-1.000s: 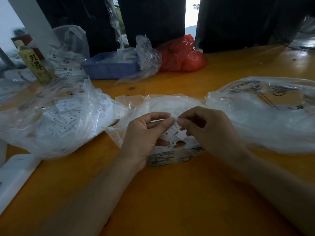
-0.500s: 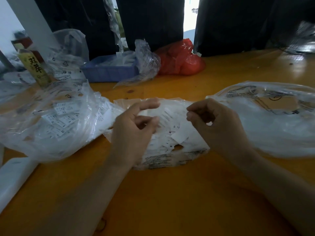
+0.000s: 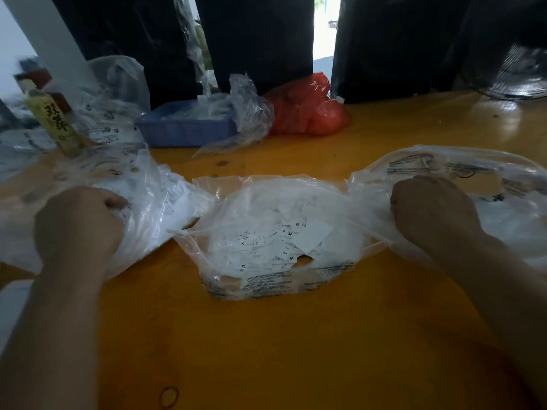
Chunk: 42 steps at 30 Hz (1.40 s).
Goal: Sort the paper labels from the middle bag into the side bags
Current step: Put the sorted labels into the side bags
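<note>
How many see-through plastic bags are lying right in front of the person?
3. The left bag lies under the left hand, the middle bag holds loose labels, and the right bag lies under the right hand. More crumpled plastic sits farther back.

Dim, backlit scene; daylight glares through a far gap, edges bend and blur.

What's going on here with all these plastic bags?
A person is sorting small paper size labels, marked S, M and XL, out of the open middle bag on an orange table. Right now the left hand is at the left bag and the right hand at the right bag, each with fingers curled; what they hold is hidden. A pile of labels remains in the middle.
</note>
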Each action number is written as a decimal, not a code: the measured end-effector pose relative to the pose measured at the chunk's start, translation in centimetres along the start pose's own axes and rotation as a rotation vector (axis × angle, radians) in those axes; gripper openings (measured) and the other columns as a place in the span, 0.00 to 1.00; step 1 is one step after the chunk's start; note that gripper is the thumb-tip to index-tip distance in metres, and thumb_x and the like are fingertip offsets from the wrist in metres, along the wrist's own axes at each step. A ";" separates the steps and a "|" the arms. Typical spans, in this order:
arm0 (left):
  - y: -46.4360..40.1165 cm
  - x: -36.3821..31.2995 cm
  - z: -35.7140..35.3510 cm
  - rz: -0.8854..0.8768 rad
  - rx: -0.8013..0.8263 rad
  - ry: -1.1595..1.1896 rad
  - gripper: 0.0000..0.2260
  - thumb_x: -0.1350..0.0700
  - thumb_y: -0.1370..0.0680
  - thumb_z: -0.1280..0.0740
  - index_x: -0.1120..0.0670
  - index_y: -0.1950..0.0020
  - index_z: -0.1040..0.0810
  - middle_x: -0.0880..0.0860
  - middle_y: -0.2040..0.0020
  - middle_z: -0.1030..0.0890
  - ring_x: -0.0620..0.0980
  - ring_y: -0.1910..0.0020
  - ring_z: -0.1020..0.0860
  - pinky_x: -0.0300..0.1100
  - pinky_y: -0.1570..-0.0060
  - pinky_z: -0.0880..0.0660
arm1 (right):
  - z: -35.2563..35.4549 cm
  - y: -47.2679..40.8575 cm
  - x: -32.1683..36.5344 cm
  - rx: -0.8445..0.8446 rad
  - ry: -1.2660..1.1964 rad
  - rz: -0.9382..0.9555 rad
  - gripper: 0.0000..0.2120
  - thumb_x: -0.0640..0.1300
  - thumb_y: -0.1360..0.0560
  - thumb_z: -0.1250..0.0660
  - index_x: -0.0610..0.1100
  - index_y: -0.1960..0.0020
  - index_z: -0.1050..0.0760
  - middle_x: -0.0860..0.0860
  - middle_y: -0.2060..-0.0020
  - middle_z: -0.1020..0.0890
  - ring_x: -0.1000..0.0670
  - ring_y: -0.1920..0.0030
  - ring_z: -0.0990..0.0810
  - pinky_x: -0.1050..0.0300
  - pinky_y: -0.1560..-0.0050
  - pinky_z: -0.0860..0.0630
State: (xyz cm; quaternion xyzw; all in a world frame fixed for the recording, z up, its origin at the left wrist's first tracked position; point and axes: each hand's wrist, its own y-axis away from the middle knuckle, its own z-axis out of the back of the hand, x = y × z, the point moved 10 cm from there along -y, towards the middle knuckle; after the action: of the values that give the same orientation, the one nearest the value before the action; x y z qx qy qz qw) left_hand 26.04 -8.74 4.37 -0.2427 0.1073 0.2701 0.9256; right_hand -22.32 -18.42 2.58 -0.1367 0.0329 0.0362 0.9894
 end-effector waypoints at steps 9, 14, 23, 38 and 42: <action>1.2 -2.6 1.1 -0.136 -0.152 -0.019 0.20 0.75 0.25 0.36 0.64 0.38 0.15 0.71 0.38 0.19 0.75 0.40 0.22 0.65 0.35 0.25 | 2.7 0.0 -1.1 -0.218 -0.208 -0.043 0.04 0.36 0.20 0.38 0.40 0.52 0.26 0.45 0.66 0.24 0.41 0.67 0.26 0.53 0.67 0.31; 2.1 -4.0 3.2 -0.131 -0.279 0.009 0.19 0.71 0.25 0.37 0.60 0.38 0.15 0.69 0.39 0.20 0.73 0.38 0.24 0.66 0.38 0.26 | 5.1 0.9 0.1 -0.408 -0.372 0.057 0.09 0.37 0.19 0.35 0.39 0.40 0.23 0.40 0.55 0.16 0.37 0.55 0.20 0.47 0.59 0.24; 10.7 -17.4 1.0 -0.599 -0.062 0.690 0.12 0.51 0.16 0.35 0.54 0.35 0.21 0.46 0.43 0.18 0.41 0.50 0.21 0.29 0.50 0.25 | 2.0 3.0 5.7 -0.142 -1.259 0.148 0.09 0.44 0.22 0.28 0.51 0.42 0.22 0.58 0.54 0.15 0.57 0.55 0.16 0.62 0.52 0.18; 13.6 -17.7 -9.9 -0.001 0.766 1.262 0.28 0.35 0.34 0.19 0.50 0.42 0.16 0.54 0.50 0.11 0.51 0.48 0.13 0.41 0.47 0.18 | 1.3 4.5 10.1 -0.043 -1.251 0.395 0.26 0.36 0.24 0.27 0.54 0.32 0.29 0.61 0.42 0.20 0.55 0.53 0.17 0.61 0.50 0.19; 13.4 -17.4 -9.8 0.088 0.757 1.385 0.17 0.45 0.34 0.20 0.50 0.49 0.11 0.54 0.53 0.12 0.49 0.51 0.13 0.37 0.51 0.19 | 0.7 4.3 10.1 -0.002 -1.230 0.330 0.28 0.44 0.25 0.25 0.56 0.30 0.33 0.62 0.42 0.23 0.56 0.53 0.17 0.61 0.51 0.18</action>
State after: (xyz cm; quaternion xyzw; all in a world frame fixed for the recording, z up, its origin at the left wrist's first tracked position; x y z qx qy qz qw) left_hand 3.53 -11.59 -3.53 -0.0196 0.7534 0.0390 0.6561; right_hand -12.55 -13.47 1.35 -0.0852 -0.5206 0.2600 0.8088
